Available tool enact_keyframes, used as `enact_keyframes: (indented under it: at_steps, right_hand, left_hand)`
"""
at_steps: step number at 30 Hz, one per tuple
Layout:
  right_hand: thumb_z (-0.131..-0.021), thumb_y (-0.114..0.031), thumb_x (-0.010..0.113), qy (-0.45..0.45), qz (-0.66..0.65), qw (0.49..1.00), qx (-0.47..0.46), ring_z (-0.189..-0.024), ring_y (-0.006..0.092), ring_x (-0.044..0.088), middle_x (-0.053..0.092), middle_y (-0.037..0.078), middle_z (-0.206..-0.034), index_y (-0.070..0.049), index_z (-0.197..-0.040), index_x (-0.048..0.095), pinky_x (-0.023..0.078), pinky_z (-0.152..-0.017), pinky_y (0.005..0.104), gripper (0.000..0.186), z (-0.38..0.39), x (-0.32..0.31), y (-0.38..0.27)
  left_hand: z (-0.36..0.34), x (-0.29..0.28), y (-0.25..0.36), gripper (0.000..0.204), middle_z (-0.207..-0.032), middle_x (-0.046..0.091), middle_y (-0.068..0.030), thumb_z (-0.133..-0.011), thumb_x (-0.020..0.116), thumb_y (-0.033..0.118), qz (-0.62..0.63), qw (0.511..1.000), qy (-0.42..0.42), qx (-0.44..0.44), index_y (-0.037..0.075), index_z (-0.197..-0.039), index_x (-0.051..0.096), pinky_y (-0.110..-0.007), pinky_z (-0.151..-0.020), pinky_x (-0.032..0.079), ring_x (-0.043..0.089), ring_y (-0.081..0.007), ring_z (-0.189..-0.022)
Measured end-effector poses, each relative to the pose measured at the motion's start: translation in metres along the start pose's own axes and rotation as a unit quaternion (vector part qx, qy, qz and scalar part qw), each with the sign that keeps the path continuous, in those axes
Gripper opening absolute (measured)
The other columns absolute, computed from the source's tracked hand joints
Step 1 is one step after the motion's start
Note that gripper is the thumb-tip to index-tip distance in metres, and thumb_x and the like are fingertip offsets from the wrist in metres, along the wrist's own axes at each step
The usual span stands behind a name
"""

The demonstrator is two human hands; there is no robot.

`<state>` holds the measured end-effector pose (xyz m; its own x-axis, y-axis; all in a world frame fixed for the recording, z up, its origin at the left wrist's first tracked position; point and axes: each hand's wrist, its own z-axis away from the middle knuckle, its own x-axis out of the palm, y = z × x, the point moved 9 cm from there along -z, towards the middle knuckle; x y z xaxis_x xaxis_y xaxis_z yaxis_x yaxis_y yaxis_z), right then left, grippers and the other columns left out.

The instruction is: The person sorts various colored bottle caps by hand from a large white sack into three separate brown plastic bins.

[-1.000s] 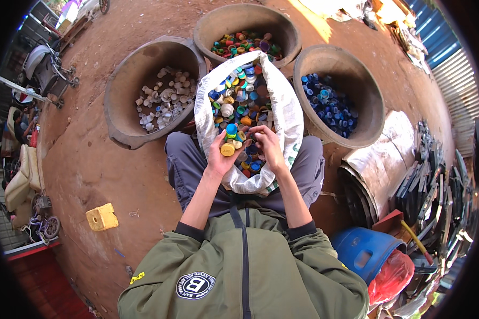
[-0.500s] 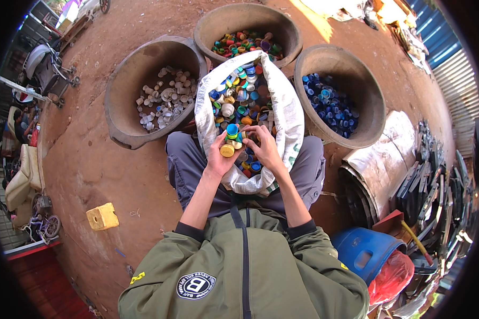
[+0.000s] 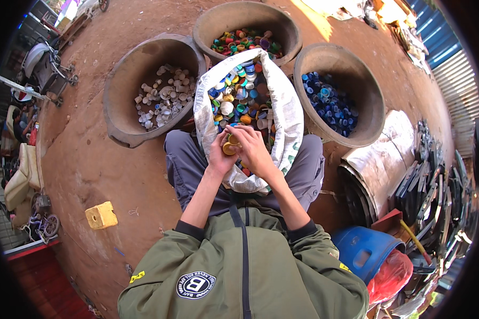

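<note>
A white woven sack full of mixed coloured plastic caps sits between my legs. Over its opening, my left hand is closed on yellow caps. My right hand reaches across it, fingers bent onto the same caps and partly covering them; what else is between the fingers is hidden. Around the sack stand three dark tubs: the left one holds whitish caps, the far one mixed coloured caps, the right one blue caps.
Rolled sheeting, a blue barrel with red plastic and stacked dark pieces lie at my right. A yellow block is on the dirt floor at left. A stroller, padded seat and another person are along the left edge.
My right hand has moved left and up onto my left hand, covering much of the held caps. The blue-green cap that topped them is no longer visible.
</note>
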<state>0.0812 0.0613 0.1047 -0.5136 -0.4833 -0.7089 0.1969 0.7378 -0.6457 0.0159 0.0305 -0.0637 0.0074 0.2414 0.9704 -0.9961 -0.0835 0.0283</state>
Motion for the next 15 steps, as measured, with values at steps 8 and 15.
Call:
enact_keyframes:
  at_steps: [8,15]
  right_hand:
    - [-0.083,0.000,0.060,0.070,-0.007,0.997,0.019,-0.118,0.0322,0.052,0.056,0.015,-0.126,-0.002,-0.126,0.054,0.040,-0.099,0.0421,0.043,0.007,-0.011,0.025]
    - [-0.081,0.004,0.060,0.048,-0.037,0.997,0.045,-0.110,0.0336,0.053,0.056,0.015,-0.117,0.001,-0.115,0.057,0.044,-0.094,0.0411,0.035,0.019,-0.015,0.044]
  left_hand:
    - [0.017,0.038,-0.007,0.035,-0.124,0.064,-0.0059,-0.101,0.044,0.030,-0.102,0.992,0.073,0.021,0.012,-0.128,0.058,-0.042,-0.097,0.049,0.061,-0.0211,-0.113]
    - [0.016,0.044,-0.010,0.042,-0.131,0.060,-0.0064,-0.100,0.044,0.029,-0.126,0.990,0.067,0.018,0.011,-0.137,0.053,-0.043,-0.103,0.044,0.056,-0.0205,-0.120]
